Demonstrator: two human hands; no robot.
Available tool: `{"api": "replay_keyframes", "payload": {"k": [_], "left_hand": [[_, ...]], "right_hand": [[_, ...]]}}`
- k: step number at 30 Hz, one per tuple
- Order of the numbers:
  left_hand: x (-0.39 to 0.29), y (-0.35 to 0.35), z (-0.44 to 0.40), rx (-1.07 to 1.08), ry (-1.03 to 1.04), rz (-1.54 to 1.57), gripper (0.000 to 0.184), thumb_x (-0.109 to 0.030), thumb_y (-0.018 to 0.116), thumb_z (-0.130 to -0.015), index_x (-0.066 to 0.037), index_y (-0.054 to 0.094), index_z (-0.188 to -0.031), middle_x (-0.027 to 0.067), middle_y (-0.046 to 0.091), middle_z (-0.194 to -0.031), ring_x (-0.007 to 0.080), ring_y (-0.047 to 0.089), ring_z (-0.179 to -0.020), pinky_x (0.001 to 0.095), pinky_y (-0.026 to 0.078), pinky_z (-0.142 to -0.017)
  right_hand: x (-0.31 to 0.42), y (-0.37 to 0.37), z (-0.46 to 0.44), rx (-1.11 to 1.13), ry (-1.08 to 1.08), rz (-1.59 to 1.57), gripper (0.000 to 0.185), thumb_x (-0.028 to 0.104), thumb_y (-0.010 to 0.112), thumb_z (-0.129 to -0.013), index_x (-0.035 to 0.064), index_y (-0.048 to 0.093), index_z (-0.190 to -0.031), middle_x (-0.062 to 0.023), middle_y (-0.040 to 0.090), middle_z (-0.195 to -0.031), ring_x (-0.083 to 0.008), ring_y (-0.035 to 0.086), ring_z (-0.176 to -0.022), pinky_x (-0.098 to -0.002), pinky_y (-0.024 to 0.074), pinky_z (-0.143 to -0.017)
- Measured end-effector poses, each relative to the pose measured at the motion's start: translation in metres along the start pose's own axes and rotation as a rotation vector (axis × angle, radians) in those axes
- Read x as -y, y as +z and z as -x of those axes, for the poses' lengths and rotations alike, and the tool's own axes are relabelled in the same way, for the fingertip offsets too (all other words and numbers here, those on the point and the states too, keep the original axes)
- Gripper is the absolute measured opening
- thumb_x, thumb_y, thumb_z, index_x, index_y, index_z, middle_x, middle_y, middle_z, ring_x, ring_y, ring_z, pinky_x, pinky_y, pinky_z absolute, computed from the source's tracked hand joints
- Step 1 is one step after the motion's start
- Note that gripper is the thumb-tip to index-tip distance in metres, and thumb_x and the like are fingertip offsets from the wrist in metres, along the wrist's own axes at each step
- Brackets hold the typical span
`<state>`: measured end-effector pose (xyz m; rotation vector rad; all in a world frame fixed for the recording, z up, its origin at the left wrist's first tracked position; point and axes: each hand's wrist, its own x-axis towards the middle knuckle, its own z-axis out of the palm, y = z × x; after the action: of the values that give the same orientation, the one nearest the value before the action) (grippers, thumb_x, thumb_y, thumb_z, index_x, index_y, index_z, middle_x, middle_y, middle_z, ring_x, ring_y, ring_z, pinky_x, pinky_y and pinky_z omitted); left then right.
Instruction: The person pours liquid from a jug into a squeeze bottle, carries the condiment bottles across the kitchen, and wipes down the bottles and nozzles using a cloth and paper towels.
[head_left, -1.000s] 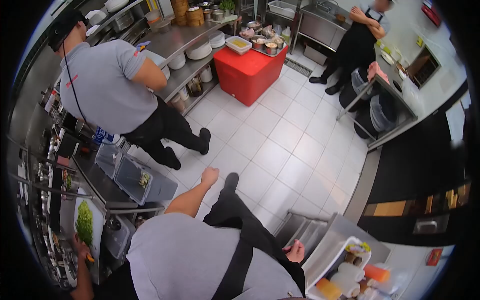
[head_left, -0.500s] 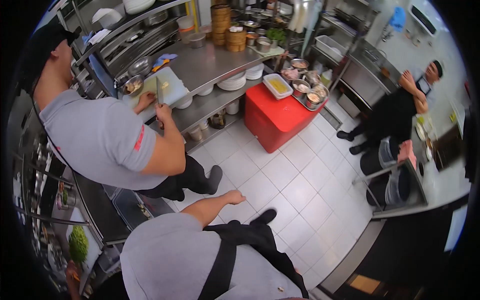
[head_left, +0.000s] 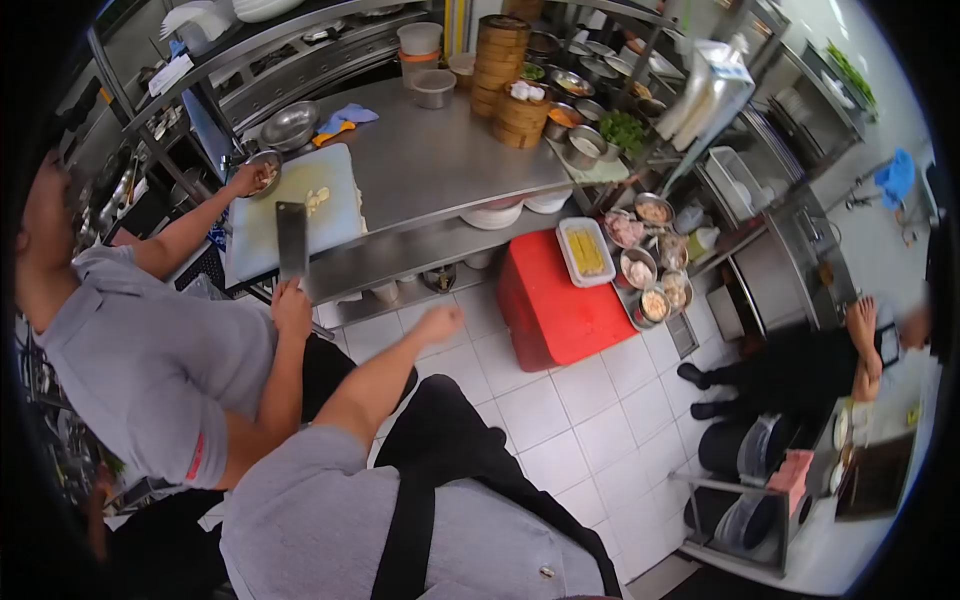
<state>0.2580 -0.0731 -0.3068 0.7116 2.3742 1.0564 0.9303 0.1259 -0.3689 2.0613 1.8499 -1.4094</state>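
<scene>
My left hand [head_left: 437,325] is held out in front of me over the tiled floor. Its fingers look curled into a loose fist, slightly blurred, with nothing visible in them. Nearest to it are the red box [head_left: 545,300] on the right and the steel counter's lower shelf [head_left: 400,265] beyond. My right hand is out of sight. On my left, a co-worker grips a cleaver [head_left: 292,240] in one hand. The co-worker's other hand is at a steel bowl [head_left: 263,172] of pale pieces, beside a chopping board [head_left: 335,215] with sliced pale food [head_left: 316,200].
A plastic tub of yellow food [head_left: 586,252] and several bowls of ingredients [head_left: 640,268] rest on and beside the red box. Bamboo steamers [head_left: 498,70] stand on the counter. Another person [head_left: 790,355] stands at the right near black bins [head_left: 735,445].
I have moved nearer the counter, and my left arm has swung up and forward. The co-worker's one hand has shifted from the board to the bowl, while the cleaver has moved off the food.
</scene>
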Motion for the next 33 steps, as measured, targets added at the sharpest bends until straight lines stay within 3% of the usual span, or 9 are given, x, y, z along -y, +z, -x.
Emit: {"api": "replay_keyframes", "payload": {"k": [5, 10, 13, 14, 16, 18, 23, 29, 33], "left_hand": [[-0.039, -0.183, -0.207, -0.641, -0.139, 0.048, 0.031, -0.032, 0.061, -0.094, -0.008, 0.074, -0.108, 0.0169, 0.075, -0.106, 0.0357, 0.071, -0.103, 0.0448, 0.055, -0.087], [0.018, -0.338, -0.359, -0.571, -0.239, -0.388, 0.048, -0.034, 0.065, -0.090, -0.008, 0.069, -0.130, 0.0173, 0.067, -0.133, 0.0341, 0.062, -0.126, 0.0424, 0.046, -0.108], [0.136, -0.429, -0.453, -0.165, -0.195, -1.417, 0.033, -0.037, 0.064, -0.093, -0.006, 0.073, -0.095, 0.0182, 0.074, -0.093, 0.0279, 0.074, -0.083, 0.0487, 0.058, -0.060], [0.141, -0.447, -0.461, -0.055, -0.180, -1.442, 0.035, -0.039, 0.065, -0.092, -0.007, 0.072, -0.102, 0.0175, 0.073, -0.100, 0.0294, 0.072, -0.089, 0.0478, 0.057, -0.067], [0.112, -0.470, -0.474, -0.186, -0.221, -0.983, 0.044, -0.043, 0.067, -0.089, -0.008, 0.070, -0.116, 0.0161, 0.072, -0.113, 0.0323, 0.070, -0.102, 0.0461, 0.054, -0.082], [0.128, -0.485, -0.472, -0.167, -0.280, -0.811, 0.057, -0.047, 0.069, -0.087, -0.009, 0.067, -0.130, 0.0147, 0.071, -0.126, 0.0352, 0.068, -0.115, 0.0444, 0.052, -0.097], [0.186, -0.514, -0.498, 0.198, -0.359, -1.216, 0.053, -0.037, 0.071, -0.087, -0.001, 0.067, -0.126, 0.0180, 0.071, -0.124, 0.0350, 0.067, -0.115, 0.0433, 0.054, -0.095], [0.141, -0.517, -0.500, -0.751, -0.164, -0.597, 0.042, -0.024, 0.057, -0.097, 0.008, 0.064, -0.124, 0.0263, 0.070, -0.118, 0.0412, 0.069, -0.106, 0.0468, 0.055, -0.092], [0.044, -0.482, -0.455, -0.904, 0.178, 0.269, 0.045, -0.017, 0.066, -0.093, 0.010, 0.060, -0.127, 0.0220, 0.070, -0.116, 0.0332, 0.068, -0.098, 0.0444, 0.053, -0.086]], "right_hand": [[0.198, -0.064, -0.125, -0.298, -0.334, -0.131, 0.036, 0.030, 0.054, -0.103, -0.0032, 0.068, -0.101, -0.0128, 0.071, -0.071, -0.0151, 0.064, -0.056, -0.0298, 0.0505, -0.051], [0.389, -0.013, -0.061, -0.389, -0.301, -0.001, 0.034, 0.027, 0.056, -0.100, -0.0020, 0.072, -0.109, -0.0140, 0.074, -0.076, -0.0208, 0.071, -0.068, -0.0346, 0.0552, -0.066], [0.384, 0.038, -0.049, -0.225, -0.134, 0.185, 0.027, 0.022, 0.062, -0.097, -0.0005, 0.075, -0.103, -0.0133, 0.076, -0.078, -0.0201, 0.073, -0.071, -0.0365, 0.0579, -0.072], [0.356, 0.062, -0.054, -0.209, -0.128, 0.194, 0.028, 0.026, 0.064, -0.094, 0.0025, 0.076, -0.103, -0.0147, 0.076, -0.080, -0.0234, 0.074, -0.072, -0.0397, 0.0584, -0.073], [0.259, 0.123, -0.076, -0.264, -0.129, 0.394, 0.032, 0.032, 0.064, -0.091, 0.0036, 0.077, -0.100, -0.0158, 0.076, -0.082, -0.0311, 0.074, -0.073, -0.0431, 0.0590, -0.073], [0.332, 0.110, 0.002, -0.339, 0.121, 0.156, 0.033, 0.025, 0.054, -0.092, 0.0014, 0.077, -0.087, -0.0132, 0.075, -0.072, -0.0269, 0.072, -0.060, -0.0405, 0.0593, -0.066], [0.291, 0.137, 0.061, -0.142, 0.492, 0.186, 0.033, 0.025, 0.058, -0.090, 0.0010, 0.077, -0.077, -0.0113, 0.075, -0.070, -0.0242, 0.073, -0.063, -0.0390, 0.0619, -0.074], [0.318, 0.141, 0.041, -0.411, 0.284, 0.145, 0.030, 0.022, 0.057, -0.094, -0.0018, 0.074, -0.093, -0.0171, 0.074, -0.075, -0.0248, 0.075, -0.069, -0.0385, 0.0601, -0.069], [0.394, 0.109, 0.039, -0.452, 0.097, -0.010, 0.032, 0.027, 0.058, -0.098, -0.0012, 0.073, -0.099, -0.0158, 0.075, -0.078, -0.0270, 0.074, -0.072, -0.0389, 0.0579, -0.071]]}}
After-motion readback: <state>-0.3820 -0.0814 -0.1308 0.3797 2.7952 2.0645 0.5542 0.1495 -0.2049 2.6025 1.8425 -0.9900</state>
